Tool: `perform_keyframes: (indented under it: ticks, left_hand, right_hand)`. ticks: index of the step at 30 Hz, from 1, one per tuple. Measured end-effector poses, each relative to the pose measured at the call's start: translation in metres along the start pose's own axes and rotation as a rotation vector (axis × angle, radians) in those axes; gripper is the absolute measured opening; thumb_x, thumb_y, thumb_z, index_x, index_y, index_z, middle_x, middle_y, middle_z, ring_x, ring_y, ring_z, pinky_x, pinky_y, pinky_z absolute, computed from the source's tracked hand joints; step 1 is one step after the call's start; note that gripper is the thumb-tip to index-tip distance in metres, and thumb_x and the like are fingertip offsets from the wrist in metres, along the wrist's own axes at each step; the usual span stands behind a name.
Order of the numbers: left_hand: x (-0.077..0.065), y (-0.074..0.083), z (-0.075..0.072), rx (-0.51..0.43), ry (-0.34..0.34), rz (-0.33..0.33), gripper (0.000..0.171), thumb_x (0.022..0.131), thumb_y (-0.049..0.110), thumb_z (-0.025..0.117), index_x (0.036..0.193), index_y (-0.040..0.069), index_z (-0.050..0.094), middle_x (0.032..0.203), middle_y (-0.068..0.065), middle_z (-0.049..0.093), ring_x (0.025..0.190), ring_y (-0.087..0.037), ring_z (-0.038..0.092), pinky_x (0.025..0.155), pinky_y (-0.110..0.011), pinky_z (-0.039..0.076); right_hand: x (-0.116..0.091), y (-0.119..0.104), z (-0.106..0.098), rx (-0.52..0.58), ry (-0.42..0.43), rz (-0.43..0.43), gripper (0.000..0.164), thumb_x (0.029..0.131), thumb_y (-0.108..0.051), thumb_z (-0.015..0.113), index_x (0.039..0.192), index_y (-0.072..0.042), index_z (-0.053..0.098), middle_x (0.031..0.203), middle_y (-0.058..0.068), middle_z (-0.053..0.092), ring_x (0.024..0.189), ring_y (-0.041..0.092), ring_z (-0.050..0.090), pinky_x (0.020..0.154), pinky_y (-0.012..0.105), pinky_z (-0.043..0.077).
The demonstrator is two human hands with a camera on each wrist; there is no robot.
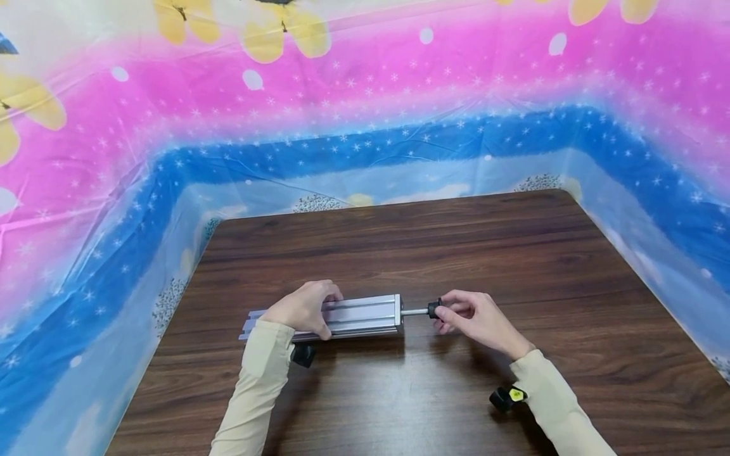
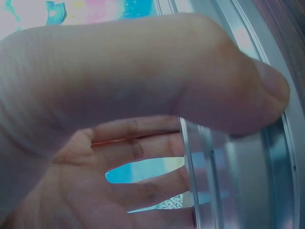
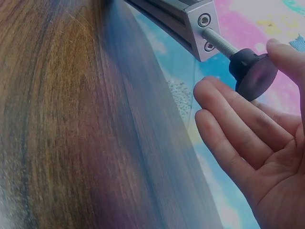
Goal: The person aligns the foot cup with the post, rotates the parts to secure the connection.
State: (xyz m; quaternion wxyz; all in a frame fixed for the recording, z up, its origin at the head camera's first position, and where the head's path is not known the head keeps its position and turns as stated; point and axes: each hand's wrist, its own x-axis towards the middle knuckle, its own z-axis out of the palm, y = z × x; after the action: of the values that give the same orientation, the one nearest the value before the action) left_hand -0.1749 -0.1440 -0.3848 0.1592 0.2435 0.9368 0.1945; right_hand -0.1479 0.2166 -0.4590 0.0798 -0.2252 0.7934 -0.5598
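A silver aluminium extrusion profile (image 1: 365, 311) lies lengthwise in front of me in the head view. My left hand (image 1: 302, 307) grips it from above near its left part, thumb on the near side and fingers over the far side. Out of the profile's right end plate (image 3: 202, 31) sticks a threaded leveling foot with a bare metal stud (image 3: 223, 43) and a round black base (image 3: 257, 76). My right hand (image 1: 481, 316) holds that black base between thumb and index finger. The other fingers (image 3: 233, 129) are spread loosely below it in the right wrist view.
Both hands work over a dark wood-grain table (image 1: 456, 253). A pink and blue patterned cloth (image 1: 371, 95) hangs behind and along the table's sides. Each wrist carries a small black camera, the right one (image 1: 502, 399) with a yellow mark.
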Motion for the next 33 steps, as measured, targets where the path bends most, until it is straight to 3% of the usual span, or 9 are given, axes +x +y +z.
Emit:
perform_keyframes:
  ticks: [8,11,13,17,26,33]
  left_hand:
    - [-0.0008,-0.0032,0.0016,-0.004,0.002,0.022,0.057,0.064,0.001,0.089,0.115,0.005,0.066,0.114,-0.008,0.065,0.101,-0.022,0.059,0.089,-0.042,0.052]
    - [-0.0016,-0.0038,0.0015,-0.005,0.005,0.021,0.057,0.064,0.002,0.089,0.116,0.005,0.066,0.115,-0.008,0.065,0.102,-0.022,0.059,0.089,-0.042,0.052]
    - [-0.0016,-0.0041,0.0010,-0.005,0.007,0.025,0.057,0.064,0.003,0.089,0.115,0.005,0.066,0.115,-0.008,0.065,0.102,-0.022,0.059,0.089,-0.042,0.052]
    - [-0.0021,-0.0049,0.0003,-0.002,0.011,0.030,0.057,0.063,0.002,0.089,0.114,0.005,0.066,0.114,-0.008,0.065,0.102,-0.022,0.059,0.089,-0.042,0.052]
    - [-0.0023,-0.0023,-0.0001,-0.006,0.000,0.016,0.058,0.063,0.002,0.089,0.115,0.005,0.065,0.115,-0.009,0.065,0.102,-0.022,0.059,0.089,-0.043,0.052]
    - [-0.0040,-0.0007,0.0005,0.001,-0.002,0.027,0.057,0.063,0.002,0.089,0.115,0.006,0.065,0.114,-0.008,0.065,0.102,-0.022,0.060,0.089,-0.042,0.052]
  right_hand:
    - [0.0001,0.0019,0.0023,-0.033,-0.029,0.029,0.028,0.103,-0.025,0.060,0.116,-0.001,0.063,0.088,0.007,0.078,0.075,0.023,0.076,0.077,0.026,0.058]
    - [-0.0026,0.0036,0.0027,-0.052,-0.011,-0.018,0.032,0.098,-0.021,0.068,0.125,-0.006,0.061,0.101,0.006,0.075,0.081,0.019,0.075,0.078,0.028,0.059]
    - [-0.0050,0.0039,0.0020,-0.063,0.004,-0.067,0.043,0.092,-0.017,0.074,0.132,-0.009,0.058,0.109,0.007,0.071,0.086,0.017,0.073,0.079,0.029,0.059]
    - [-0.0070,0.0024,0.0002,-0.093,0.022,-0.142,0.052,0.088,-0.014,0.079,0.135,-0.012,0.058,0.112,0.004,0.067,0.091,0.014,0.070,0.081,0.030,0.059]
    - [-0.0059,-0.0007,-0.0003,-0.144,0.054,-0.110,0.027,0.093,-0.017,0.074,0.118,-0.015,0.067,0.097,-0.003,0.074,0.088,0.011,0.070,0.083,0.025,0.056]
    - [-0.0040,-0.0005,0.0002,-0.047,0.013,-0.068,0.016,0.096,-0.016,0.069,0.109,-0.006,0.067,0.088,0.004,0.077,0.078,0.029,0.075,0.075,0.030,0.059]
